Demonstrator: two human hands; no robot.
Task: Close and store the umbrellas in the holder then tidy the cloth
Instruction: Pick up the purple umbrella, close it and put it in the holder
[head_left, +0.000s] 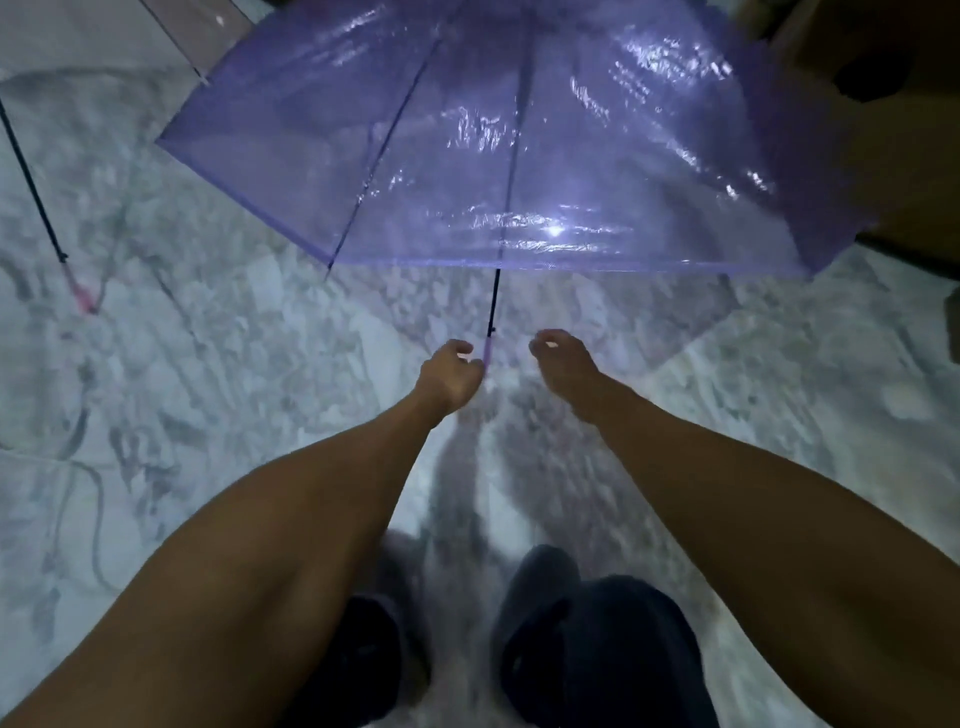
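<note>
My left hand (448, 375) has its fingers curled round the pale purple handle (488, 352) of the open purple umbrella (498, 140), gripping it low, just below where the thin black shaft (495, 301) meets the grip. The translucent canopy spreads wide across the far middle and right of the scene, still fully open, its glossy panels catching a bright glare, and its near edge hangs above the floor (234, 364) just beyond my hands. My right hand (563, 366) hovers just right of the handle, apart from it, fingers loosely bent and holding nothing. At far left lies a second umbrella (36, 192): I see its black shaft ending in a pink handle (83, 296) and a corner of a pinkish canopy at the top edge. The floor is pale grey marble. Near me, my two feet sit in dark slippers (540, 613). Something brown stands at far right, too dim to identify.
</note>
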